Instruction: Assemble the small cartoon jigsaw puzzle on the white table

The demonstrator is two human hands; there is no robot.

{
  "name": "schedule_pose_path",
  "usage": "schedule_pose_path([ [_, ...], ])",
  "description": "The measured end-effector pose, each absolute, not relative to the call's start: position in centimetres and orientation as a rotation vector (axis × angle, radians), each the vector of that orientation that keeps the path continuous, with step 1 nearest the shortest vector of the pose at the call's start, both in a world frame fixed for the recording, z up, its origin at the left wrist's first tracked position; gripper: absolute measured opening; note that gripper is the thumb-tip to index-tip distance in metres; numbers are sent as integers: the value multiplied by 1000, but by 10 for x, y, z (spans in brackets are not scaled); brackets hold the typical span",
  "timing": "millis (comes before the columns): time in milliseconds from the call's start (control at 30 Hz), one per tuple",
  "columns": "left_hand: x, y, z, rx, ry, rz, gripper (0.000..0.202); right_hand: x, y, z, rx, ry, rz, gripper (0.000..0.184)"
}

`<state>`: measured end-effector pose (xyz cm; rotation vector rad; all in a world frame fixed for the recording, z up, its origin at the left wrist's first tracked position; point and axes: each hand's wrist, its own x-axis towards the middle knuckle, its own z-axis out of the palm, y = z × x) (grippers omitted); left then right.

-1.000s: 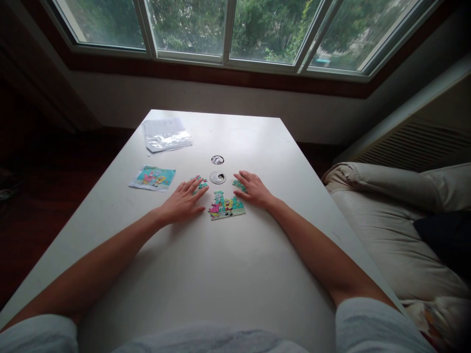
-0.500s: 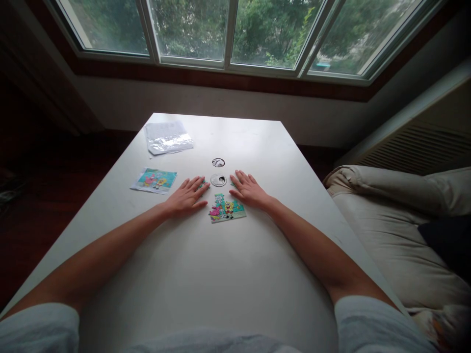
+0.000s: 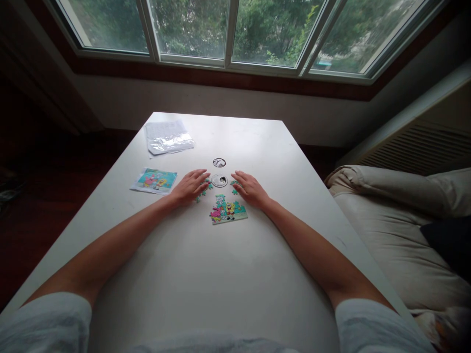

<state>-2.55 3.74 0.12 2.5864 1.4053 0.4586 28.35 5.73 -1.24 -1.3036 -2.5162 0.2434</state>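
Observation:
A partly assembled cartoon jigsaw puzzle [image 3: 228,210] lies flat on the white table, between my hands and a little nearer to me. My left hand [image 3: 189,187] is over loose green puzzle pieces [image 3: 203,194], its fingers stretched out and nothing gripped. On the other side, my right hand [image 3: 250,188] is open beside more loose pieces [image 3: 234,186], some of them partly hidden by its fingers. Whether either palm touches the pieces beneath, I cannot tell. Left of my left hand lies a picture sheet [image 3: 154,180] with a similar cartoon.
Beyond the puzzle, a round metal cable-hole cover [image 3: 220,181] and a round dark-rimmed opening [image 3: 219,163] are set in the table [image 3: 206,264]. A clear plastic sleeve with papers [image 3: 169,137] rests at the back left. To the right stands a beige sofa [image 3: 371,220].
Both hands have gone from lying flat to slightly raised and turned inward. More loose green pieces now show beside and under them. The assembled puzzle part looks unchanged.

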Motion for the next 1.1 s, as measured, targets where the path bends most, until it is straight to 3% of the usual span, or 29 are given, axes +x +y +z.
schedule_pose_path([
  [300, -21, 40, 5, 2498, 1469, 713, 24, 286, 58, -12, -1225, -2448, 269, 59],
  [700, 1, 48, 18, 2491, 1690, 528, 25, 288, 61, -16, -1214, -2443, 267, 55],
  [1100, 10, 50, 20, 2377, 1747, 558, 12, 288, 62, -15, -1217, -2438, 276, 52],
])
